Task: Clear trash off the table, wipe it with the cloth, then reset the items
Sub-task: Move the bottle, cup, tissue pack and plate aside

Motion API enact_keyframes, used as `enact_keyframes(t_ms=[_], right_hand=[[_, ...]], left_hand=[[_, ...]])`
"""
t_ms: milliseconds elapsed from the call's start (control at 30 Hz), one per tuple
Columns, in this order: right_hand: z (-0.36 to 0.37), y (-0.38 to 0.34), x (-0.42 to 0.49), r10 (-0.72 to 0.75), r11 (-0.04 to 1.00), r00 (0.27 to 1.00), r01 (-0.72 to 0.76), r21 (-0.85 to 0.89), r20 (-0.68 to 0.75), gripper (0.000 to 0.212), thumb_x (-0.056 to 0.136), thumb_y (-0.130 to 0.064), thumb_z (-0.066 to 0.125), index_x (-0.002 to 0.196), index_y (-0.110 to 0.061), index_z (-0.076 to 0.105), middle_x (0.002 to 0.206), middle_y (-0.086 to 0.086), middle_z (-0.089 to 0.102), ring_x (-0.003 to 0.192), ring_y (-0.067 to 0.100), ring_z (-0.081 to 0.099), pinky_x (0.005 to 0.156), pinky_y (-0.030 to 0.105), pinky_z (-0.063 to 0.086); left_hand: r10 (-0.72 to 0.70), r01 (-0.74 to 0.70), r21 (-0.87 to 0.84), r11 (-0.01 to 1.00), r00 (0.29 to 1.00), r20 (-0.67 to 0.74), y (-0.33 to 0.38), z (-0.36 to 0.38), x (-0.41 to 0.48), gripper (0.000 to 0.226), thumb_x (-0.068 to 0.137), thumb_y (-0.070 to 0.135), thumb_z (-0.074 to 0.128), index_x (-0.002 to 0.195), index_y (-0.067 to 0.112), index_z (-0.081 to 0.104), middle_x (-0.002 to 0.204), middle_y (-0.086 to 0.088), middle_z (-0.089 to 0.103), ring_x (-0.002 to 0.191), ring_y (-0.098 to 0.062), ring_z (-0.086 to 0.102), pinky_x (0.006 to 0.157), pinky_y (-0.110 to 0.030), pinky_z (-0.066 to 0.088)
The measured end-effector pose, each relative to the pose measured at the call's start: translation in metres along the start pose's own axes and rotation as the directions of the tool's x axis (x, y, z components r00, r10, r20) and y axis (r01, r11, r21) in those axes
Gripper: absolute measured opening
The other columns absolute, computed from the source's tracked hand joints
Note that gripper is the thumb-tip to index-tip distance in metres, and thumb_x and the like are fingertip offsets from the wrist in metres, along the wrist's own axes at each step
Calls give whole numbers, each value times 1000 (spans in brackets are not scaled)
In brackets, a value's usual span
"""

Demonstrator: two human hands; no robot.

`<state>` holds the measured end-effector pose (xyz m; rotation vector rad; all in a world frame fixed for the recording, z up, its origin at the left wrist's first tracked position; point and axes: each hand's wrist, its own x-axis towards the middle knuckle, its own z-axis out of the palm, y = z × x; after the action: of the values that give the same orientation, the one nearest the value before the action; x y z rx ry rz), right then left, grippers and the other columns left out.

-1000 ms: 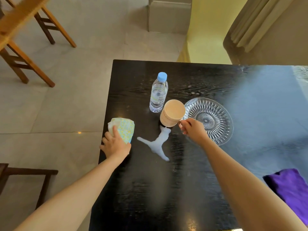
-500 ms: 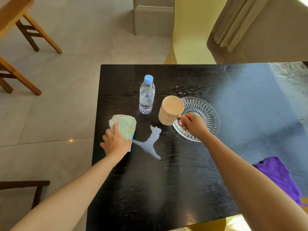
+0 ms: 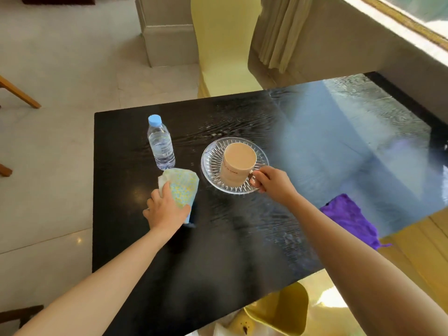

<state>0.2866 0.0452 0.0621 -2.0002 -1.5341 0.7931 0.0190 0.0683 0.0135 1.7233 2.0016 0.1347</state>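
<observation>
A black table (image 3: pixel 218 263) fills the middle of the view. My left hand (image 3: pixel 164 209) presses a folded yellow-and-blue patterned cloth (image 3: pixel 181 187) flat on the tabletop, just in front of a clear water bottle (image 3: pixel 161 144) with a blue cap. My right hand (image 3: pixel 271 181) grips the handle of a cream mug (image 3: pixel 237 163). The mug stands upright on a cut-glass plate (image 3: pixel 211 163). No white spill shows; the cloth and my hand cover that spot.
A purple cloth (image 3: pixel 349 219) hangs over the table's right front edge. A yellow bin (image 3: pixel 286 309) sits on the floor below the near edge. Wooden chair legs (image 3: pixel 21 95) stand at the far left, a pillar and curtain beyond the table.
My right hand carried the mug from the bare tabletop onto the glass plate. My left hand slid the patterned cloth right over the white spill, which no longer shows.
</observation>
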Motion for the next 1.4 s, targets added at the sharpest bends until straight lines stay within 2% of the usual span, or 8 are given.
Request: enact_keyframes(t_ms=[100, 400, 600, 733, 800, 967, 1133, 1400], right_hand=[[-25, 26, -17, 29, 999, 1000, -29, 43, -5, 34, 97, -26, 46, 65, -18, 54, 62, -10, 59, 50, 2, 53, 49, 7, 39], [-105, 112, -65, 105, 994, 989, -103, 23, -107, 38, 96, -22, 47, 58, -26, 49, 54, -12, 53, 47, 0, 48, 44, 2, 35], [-145, 168, -89, 198, 980, 963, -194, 38, -183, 38, 94, -23, 49, 56, -23, 49, 54, -8, 55, 53, 14, 53, 56, 24, 42], [-167, 196, -95, 249, 969, 939, -241, 61, -237, 40, 94, -24, 50, 54, -25, 48, 51, -11, 53, 44, 0, 52, 42, 8, 37], [-175, 208, -98, 285, 959, 924, -273, 82, -257, 39, 95, -24, 48, 56, -25, 49, 53, -10, 54, 46, 2, 52, 40, 7, 37], [-184, 240, -97, 385, 923, 881, -359, 141, -276, 30, 94, -25, 48, 68, -14, 58, 63, -3, 60, 56, 11, 56, 58, 27, 44], [-179, 266, -85, 466, 884, 831, -417, 214, -305, 30, 96, -29, 48, 84, -7, 64, 74, 2, 64, 64, 12, 59, 65, 33, 49], [-178, 285, -38, 465, 882, 808, -386, 271, -362, 30, 94, -29, 51, 75, -9, 62, 73, 7, 66, 66, 21, 58, 66, 35, 47]], left_hand=[[48, -48, -7, 999, 998, 27, 32, 13, -15, 88, 75, 44, 68, 142, 21, 18, 139, -14, 31, 127, -36, 35, 102, -58, 29], [165, -165, -6, 986, 986, 38, 136, 68, -60, 88, 73, 46, 68, 142, 21, 20, 140, -14, 32, 124, -38, 36, 97, -52, 33], [241, -241, 2, 970, 969, 50, 192, 102, -75, 85, 71, 44, 69, 140, 20, 24, 135, -12, 35, 124, -34, 35, 95, -51, 34], [282, -286, 45, 957, 956, 83, 228, 116, -72, 87, 71, 43, 67, 142, 21, 21, 135, -14, 35, 125, -34, 35, 99, -51, 33], [301, -308, 59, 950, 948, 107, 246, 123, -69, 87, 71, 43, 66, 142, 22, 21, 135, -14, 35, 126, -35, 34, 102, -52, 31], [359, -374, 94, 923, 922, 147, 285, 144, -56, 86, 72, 43, 66, 142, 21, 21, 136, -14, 35, 125, -36, 35, 100, -50, 32], [396, -424, 146, 894, 899, 186, 315, 166, -32, 86, 72, 43, 66, 141, 21, 21, 136, -15, 34, 123, -37, 37, 99, -50, 32], [390, -421, 165, 892, 901, 190, 345, 194, 24, 83, 71, 40, 67, 140, 21, 25, 135, -15, 36, 121, -37, 37, 97, -50, 32]])
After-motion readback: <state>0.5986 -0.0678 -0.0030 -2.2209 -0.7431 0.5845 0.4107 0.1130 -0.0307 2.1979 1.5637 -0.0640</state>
